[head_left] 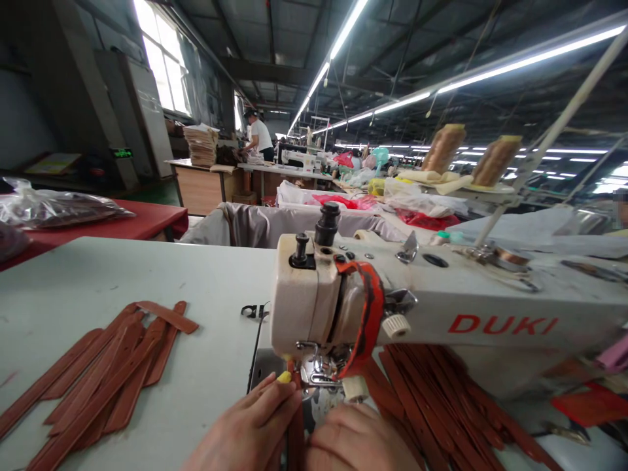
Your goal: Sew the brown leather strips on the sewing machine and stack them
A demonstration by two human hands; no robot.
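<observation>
Brown straps (105, 379): loose pile, tabletop (220, 281), left. Left hand (255, 418): fingers bunched against one strap (296, 428) below the head of the sewing machine (304, 294); pinching or only pressing, I cannot tell. Right hand (358, 441): fingers curled beside that strap, hold hidden from me. Second pile (441, 399): right. Handling note: I'd guide the strap flat and straight, fingertips clear of the metal foot (321, 379).

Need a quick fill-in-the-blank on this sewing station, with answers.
1. The red letters on the sewing machine spell ____.
2. Exactly ____ large thread cones stand above the machine.
3. Of the worker's two hands, the ____ one is nearer the yellow bit.
4. The distant person wears a ____ top.

Missing words: DUKI; two; left; white.
</observation>
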